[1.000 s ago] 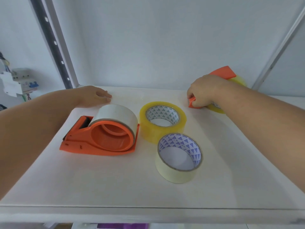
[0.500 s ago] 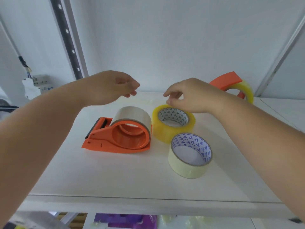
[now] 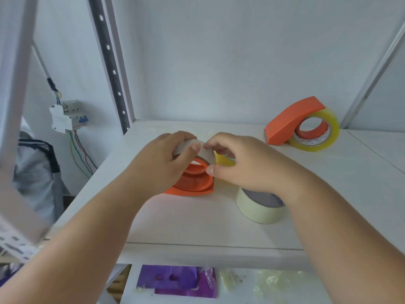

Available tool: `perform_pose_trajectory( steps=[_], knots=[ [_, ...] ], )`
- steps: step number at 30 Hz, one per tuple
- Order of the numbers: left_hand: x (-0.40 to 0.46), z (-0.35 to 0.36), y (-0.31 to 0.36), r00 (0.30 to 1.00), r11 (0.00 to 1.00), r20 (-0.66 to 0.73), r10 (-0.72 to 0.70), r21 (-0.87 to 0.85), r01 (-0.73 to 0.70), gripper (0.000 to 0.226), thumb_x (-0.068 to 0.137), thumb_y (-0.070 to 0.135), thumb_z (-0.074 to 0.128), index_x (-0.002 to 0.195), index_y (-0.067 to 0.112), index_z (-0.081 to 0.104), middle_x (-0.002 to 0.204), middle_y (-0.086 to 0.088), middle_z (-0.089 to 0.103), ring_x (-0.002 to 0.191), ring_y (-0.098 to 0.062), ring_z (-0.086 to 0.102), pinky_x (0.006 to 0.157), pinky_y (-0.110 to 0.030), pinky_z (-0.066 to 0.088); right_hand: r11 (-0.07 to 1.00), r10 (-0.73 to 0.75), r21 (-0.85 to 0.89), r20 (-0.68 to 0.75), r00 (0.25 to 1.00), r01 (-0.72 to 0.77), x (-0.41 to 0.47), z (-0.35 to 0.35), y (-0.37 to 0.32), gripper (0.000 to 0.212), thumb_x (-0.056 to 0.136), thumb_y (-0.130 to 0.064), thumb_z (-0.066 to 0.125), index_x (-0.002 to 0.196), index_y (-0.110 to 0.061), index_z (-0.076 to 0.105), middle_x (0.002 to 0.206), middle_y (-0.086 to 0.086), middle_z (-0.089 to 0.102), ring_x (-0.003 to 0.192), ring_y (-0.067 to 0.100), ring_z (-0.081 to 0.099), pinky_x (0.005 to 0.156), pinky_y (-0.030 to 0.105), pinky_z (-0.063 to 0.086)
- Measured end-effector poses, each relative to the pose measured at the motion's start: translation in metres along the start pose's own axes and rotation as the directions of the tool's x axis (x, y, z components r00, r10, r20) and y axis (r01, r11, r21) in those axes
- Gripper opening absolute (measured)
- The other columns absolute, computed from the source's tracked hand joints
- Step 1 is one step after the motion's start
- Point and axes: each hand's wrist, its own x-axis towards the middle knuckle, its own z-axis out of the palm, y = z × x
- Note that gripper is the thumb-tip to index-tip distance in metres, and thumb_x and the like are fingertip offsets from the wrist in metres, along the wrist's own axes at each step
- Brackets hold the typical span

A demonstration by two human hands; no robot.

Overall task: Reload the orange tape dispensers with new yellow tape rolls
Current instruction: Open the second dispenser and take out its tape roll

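Note:
An orange tape dispenser (image 3: pixel 192 183) lies on its side on the white shelf (image 3: pixel 197 224), holding a bare grey-white cardboard core (image 3: pixel 207 153). My left hand (image 3: pixel 166 163) grips the core and dispenser from the left. My right hand (image 3: pixel 243 165) pinches the core's right rim with thumb and fingers. A yellow tape roll (image 3: pixel 225 161) sits just behind my right hand, mostly hidden. A pale yellow roll (image 3: pixel 258 208) lies flat below my right wrist. At the back right a second orange dispenser (image 3: pixel 291 121) stands loaded with a yellow roll (image 3: pixel 328 132).
A perforated metal upright (image 3: pixel 111 69) rises at the shelf's back left, and a slanted brace (image 3: pixel 377 66) at the right. A breaker box with wires (image 3: pixel 68 116) hangs on the left wall. Purple packets (image 3: pixel 177 284) lie on the lower shelf.
Both hands came down from the air onto the near dispenser and closed on its empty core. The view shifted left and back from the shelf.

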Motion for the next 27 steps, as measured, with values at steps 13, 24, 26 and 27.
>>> perform_pose_trajectory(
  steps=[13, 24, 26, 27],
  knots=[
    [-0.036, -0.011, -0.014, 0.958, 0.980, -0.205, 0.198, 0.019, -0.199, 0.045, 0.088, 0.051, 0.042, 0.109, 0.018, 0.064, 0.106, 0.006, 0.058, 0.093, 0.003, 0.051, 0.083, -0.004, 0.036, 0.997, -0.056, 0.036, -0.154, 0.987, 0.063, -0.043, 0.041, -0.024, 0.058, 0.084, -0.036, 0.065, 0.138, -0.033, 0.044, 0.128, -0.013, 0.054, 0.119, 0.005, 0.049, 0.098, 0.028, 0.042],
    [-0.046, -0.016, -0.039, 0.952, 0.944, 0.029, 0.305, 0.119, -0.307, 0.089, 0.064, 0.056, 0.064, 0.142, 0.031, 0.029, 0.137, 0.011, 0.034, 0.128, -0.006, 0.035, 0.103, 0.002, 0.013, 0.972, -0.049, 0.209, -0.252, 0.966, 0.104, -0.047, 0.083, -0.019, 0.071, 0.086, -0.023, 0.066, 0.145, -0.038, 0.028, 0.129, -0.018, 0.051, 0.119, -0.006, 0.044, 0.089, -0.006, 0.025],
    [-0.044, -0.021, -0.037, 0.953, 0.946, 0.067, 0.295, 0.121, -0.301, 0.091, 0.061, 0.050, 0.072, 0.141, 0.038, 0.028, 0.135, 0.014, 0.033, 0.123, -0.002, 0.036, 0.099, 0.005, 0.014, 0.969, -0.011, 0.238, -0.225, 0.974, 0.066, -0.046, 0.088, -0.017, 0.077, 0.087, -0.023, 0.065, 0.147, -0.040, 0.020, 0.128, -0.020, 0.048, 0.117, -0.005, 0.043, 0.091, -0.002, 0.027],
    [-0.044, -0.023, -0.035, 0.957, 0.951, 0.085, 0.278, 0.118, -0.287, 0.095, 0.061, 0.043, 0.078, 0.140, 0.041, 0.026, 0.134, 0.016, 0.033, 0.120, 0.002, 0.036, 0.097, 0.007, 0.014, 0.965, 0.000, 0.258, -0.217, 0.976, 0.057, -0.044, 0.090, -0.017, 0.078, 0.087, -0.023, 0.065, 0.148, -0.040, 0.019, 0.133, -0.019, 0.049, 0.121, -0.003, 0.044, 0.096, 0.004, 0.030]
  ],
)
